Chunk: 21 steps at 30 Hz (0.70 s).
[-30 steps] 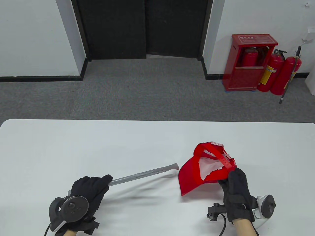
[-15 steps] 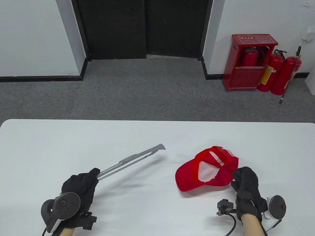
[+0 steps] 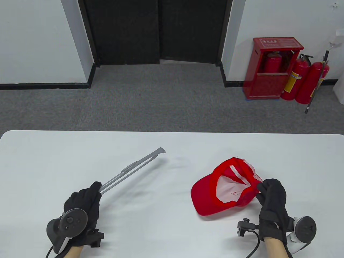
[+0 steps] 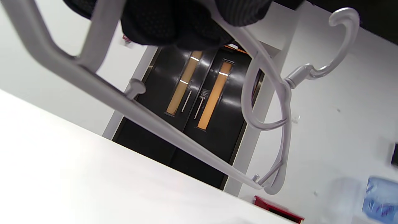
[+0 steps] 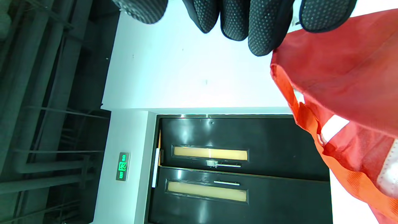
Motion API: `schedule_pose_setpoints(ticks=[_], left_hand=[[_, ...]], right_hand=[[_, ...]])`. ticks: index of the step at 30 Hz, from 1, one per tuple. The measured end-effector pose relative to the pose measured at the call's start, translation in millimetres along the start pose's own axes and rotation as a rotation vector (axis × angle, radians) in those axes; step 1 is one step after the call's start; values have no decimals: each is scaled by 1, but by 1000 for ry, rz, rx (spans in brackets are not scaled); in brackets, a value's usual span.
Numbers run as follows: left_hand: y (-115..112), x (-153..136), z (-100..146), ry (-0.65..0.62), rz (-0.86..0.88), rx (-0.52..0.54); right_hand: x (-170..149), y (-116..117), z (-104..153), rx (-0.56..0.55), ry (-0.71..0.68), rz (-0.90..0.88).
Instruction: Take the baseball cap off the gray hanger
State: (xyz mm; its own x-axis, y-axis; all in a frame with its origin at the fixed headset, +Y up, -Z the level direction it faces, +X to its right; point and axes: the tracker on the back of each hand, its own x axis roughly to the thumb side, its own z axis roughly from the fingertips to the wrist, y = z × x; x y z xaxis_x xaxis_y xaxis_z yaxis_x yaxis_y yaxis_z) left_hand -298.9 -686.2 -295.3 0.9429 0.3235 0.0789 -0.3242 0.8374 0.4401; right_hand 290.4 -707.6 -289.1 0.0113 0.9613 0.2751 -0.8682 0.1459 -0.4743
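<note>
On the white table [image 3: 172,145], the red baseball cap [image 3: 212,196] lies upside down, free of the hanger, its rear edge gripped by the right hand [image 3: 271,200]. Well apart at nine o'clock, the left hand [image 3: 82,203] grips the gray hanger [image 3: 131,169].

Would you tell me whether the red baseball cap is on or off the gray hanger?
Off: the red baseball cap lies upside down on the table, apart from the gray hanger.
</note>
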Motion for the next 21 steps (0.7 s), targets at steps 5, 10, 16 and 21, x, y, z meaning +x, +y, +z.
schedule_pose_setpoints(ticks=[5, 10, 16, 21], left_hand=[[-13, -3, 1, -47, -95, -50], [-22, -5, -1, -35, -62, -147], [-42, -6, 0, -46, -97, -369], [-57, -9, 2, -30, -170, -501]], right_hand=[[11, 4, 5, -9, -65, -16], [20, 14, 7, 90, -152, -26], [20, 36, 16, 261, -204, 49], [21, 58, 27, 451, -318, 240]])
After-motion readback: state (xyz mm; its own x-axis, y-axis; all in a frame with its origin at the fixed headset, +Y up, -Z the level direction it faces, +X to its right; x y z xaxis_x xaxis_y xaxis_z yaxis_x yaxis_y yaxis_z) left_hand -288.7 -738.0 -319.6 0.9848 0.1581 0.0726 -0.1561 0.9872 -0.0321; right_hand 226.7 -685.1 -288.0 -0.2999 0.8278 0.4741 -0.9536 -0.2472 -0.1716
